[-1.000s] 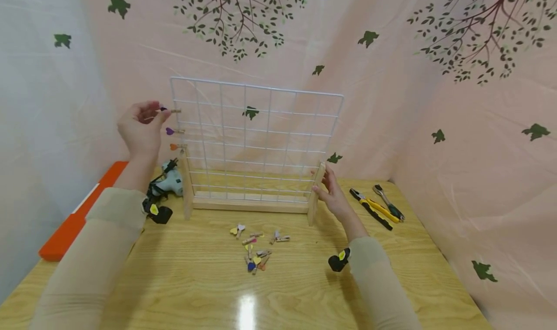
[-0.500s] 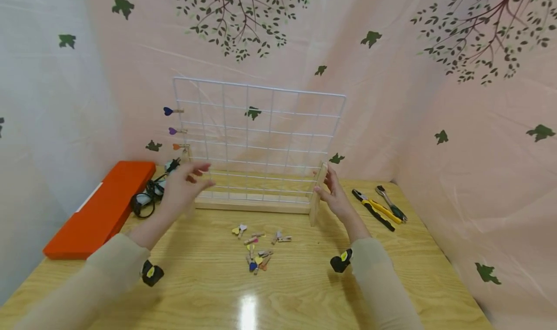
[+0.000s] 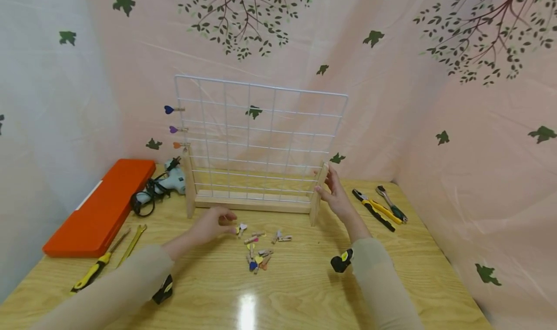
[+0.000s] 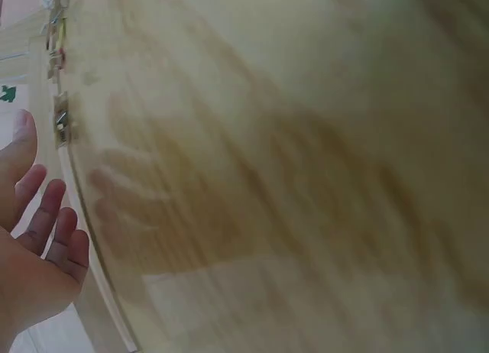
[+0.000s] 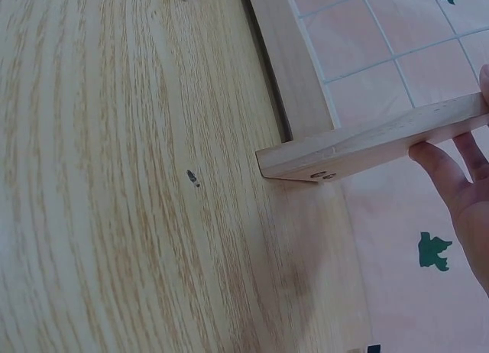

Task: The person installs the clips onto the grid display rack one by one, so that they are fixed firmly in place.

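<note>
Head view: hovers loose-fingered with left hand (image 3: pixel 214 225) near the clothespins (image 3: pixel 264 253), grips wooden post (image 3: pixel 316 205) with right hand (image 3: pixel 338 200); may scatter clothespins by brushing carelessly.

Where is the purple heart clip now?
In the head view, the purple heart clip is on the left edge of the wire grid, between the blue clip above and the orange clip below.

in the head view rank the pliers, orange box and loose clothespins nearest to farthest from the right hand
1. Pliers, just right of the right hand.
2. Loose clothespins, to its left.
3. Orange box, at far left.
</note>
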{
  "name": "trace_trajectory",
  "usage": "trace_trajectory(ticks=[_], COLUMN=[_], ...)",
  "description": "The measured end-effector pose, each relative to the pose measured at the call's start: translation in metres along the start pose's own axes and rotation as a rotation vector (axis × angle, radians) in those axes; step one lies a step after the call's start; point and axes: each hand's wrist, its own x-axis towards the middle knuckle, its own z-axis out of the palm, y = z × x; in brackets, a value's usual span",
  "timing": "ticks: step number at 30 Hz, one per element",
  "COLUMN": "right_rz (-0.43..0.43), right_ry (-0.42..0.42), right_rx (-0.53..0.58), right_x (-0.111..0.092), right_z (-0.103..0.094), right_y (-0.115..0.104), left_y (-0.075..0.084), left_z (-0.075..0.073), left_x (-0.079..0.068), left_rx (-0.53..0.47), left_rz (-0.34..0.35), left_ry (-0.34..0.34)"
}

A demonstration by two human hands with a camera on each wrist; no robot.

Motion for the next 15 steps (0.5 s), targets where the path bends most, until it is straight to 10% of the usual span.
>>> trace_trajectory(ticks=[15], right_rz=[-0.012], right_ry=[-0.015], right_rx=[-0.016], right_x=[-0.0008], right_z=[-0.0011], right_y=[0.001], left_y=[-0.0017], left_z=[0.0088], left_x=[0.0047], left_rx=[0.122], left_rz=[0.074], left_ry=[0.013])
